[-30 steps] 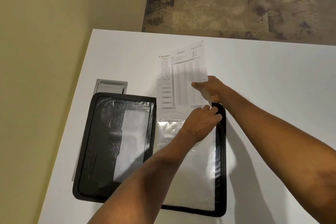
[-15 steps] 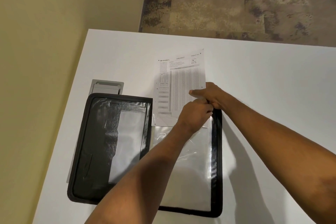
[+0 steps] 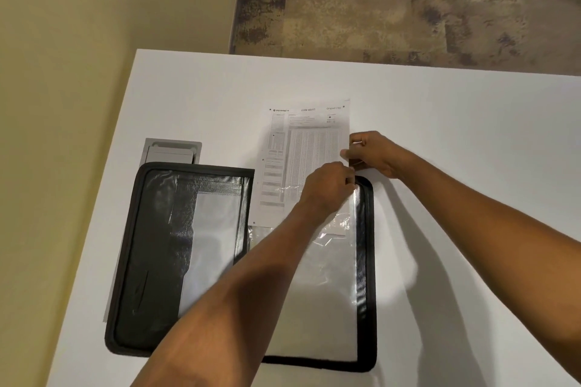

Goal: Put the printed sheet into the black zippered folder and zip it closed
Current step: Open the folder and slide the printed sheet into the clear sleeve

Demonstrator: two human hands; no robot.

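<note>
White worktop fills most of the view, tucked against a yellowish wall on the left, with patchy brown floor past the far edge. Biggest thing on it is the black folder, lying wide open with both halves flat. Left half has a dark inner pocket, right half carries a clear plastic sleeve that crinkles and glares a lot

Sheet is only partway in. Its lower end looks slipped under the top of the sleeve, while most of it sticks out over the far edge of the folder onto the worktop. So I'd call this the feeding step, zipping not started

Right hand has a pinch grip on the sheet's right edge, just beyond the folder's top corner. Left hand is closed at the sleeve's mouth, looks like it's holding the plastic lip up, though I can't tell if it's got the sheet too

Next move, my guess: pull the sheet straight toward the body while keeping the mouth open, square to the sleeve so the corners don't catch

What could get in the way: clingy plastic bunching up, and the left forearm crossing the sleeve hides a good part of it. Small grey plate set in the worktop peeks out behind the folder's left half, not a bother
</note>
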